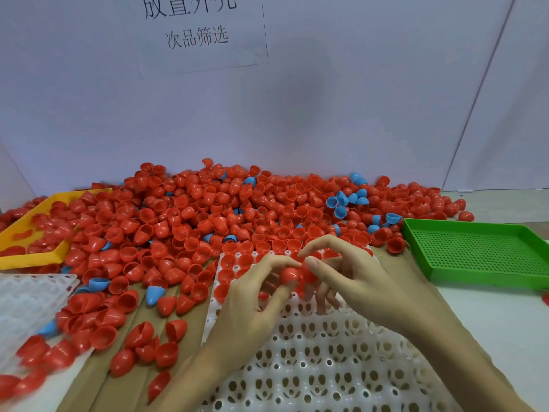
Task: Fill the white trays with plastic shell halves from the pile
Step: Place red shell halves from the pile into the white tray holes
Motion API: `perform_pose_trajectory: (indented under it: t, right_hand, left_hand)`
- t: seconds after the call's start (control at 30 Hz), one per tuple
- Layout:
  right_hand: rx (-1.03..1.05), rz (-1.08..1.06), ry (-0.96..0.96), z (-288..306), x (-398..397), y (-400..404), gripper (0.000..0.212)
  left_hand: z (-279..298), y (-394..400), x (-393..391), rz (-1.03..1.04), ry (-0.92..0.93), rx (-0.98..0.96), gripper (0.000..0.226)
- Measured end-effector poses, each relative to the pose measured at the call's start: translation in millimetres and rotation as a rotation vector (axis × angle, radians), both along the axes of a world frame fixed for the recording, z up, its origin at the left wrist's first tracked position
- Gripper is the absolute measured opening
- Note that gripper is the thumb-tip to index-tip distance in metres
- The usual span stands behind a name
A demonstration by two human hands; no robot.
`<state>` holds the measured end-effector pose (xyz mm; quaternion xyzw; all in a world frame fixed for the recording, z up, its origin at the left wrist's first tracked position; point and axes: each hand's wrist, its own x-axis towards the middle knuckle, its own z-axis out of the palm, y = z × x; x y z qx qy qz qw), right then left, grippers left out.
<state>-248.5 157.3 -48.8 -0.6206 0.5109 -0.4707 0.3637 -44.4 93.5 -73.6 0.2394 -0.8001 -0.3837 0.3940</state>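
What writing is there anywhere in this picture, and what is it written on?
"次品筛选": smaller lower line on the white paper sign stuck on the wall behind the pile.
The larger line above it is cut by the picture's top edge; it seems to read "放置外壳", but that is uncertain.
No other text is visible on the trays or shells.

One head-worn wide-angle view, looking forward and down, close over the white tray (326,367), the pile of shell halves (208,209) just beyond; edges perhaps slightly distorted.
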Motion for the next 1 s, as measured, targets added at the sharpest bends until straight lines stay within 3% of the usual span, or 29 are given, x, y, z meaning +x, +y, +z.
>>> perform_pose_trajectory:
  t: [0.17, 0.33, 0.5, 0.63, 0.9, 1.0]
  right_hand:
    - [0.050, 0.059, -0.001, -4.8, 2.6, -1.2, 0.021]
    - [-0.013, -0.016, 0.002, -8.3, 0.9, -2.7, 0.019]
    - [-0.104, -0.060, -0.005, -8.5, 1.8, -1.5, 0.029]
    - [-0.165, -0.053, 0.178, -4.8, 3.0, 2.7, 0.015]
    - [-0.192, -0.186, 0.435, 1.1, -2.3, 4.1, 0.016]
    - [-0.163, -0.276, 0.476, 5.3, -19.2, 1.2, 0.016]
  left_hand:
    - [0.2, -0.7, 1.8, 0.033, -0.010, 0.029, 0.016]
    - [-2.2, -0.3, 2.5, -0.014, -0.031, 0.064, 0.009]
    - [-4.7, -0.7, -1.5, -0.071, -0.104, 0.032, 0.022]
    - [-5.5, -2.9, -0.8, -0.065, -0.038, 0.088, 0.026]
    - [-12.0, -6.6, -0.5, -0.046, -0.137, 0.018, 0.039]
    - [-11.6, -6.2, -0.7, -0.032, -0.153, -0.036, 0.035]
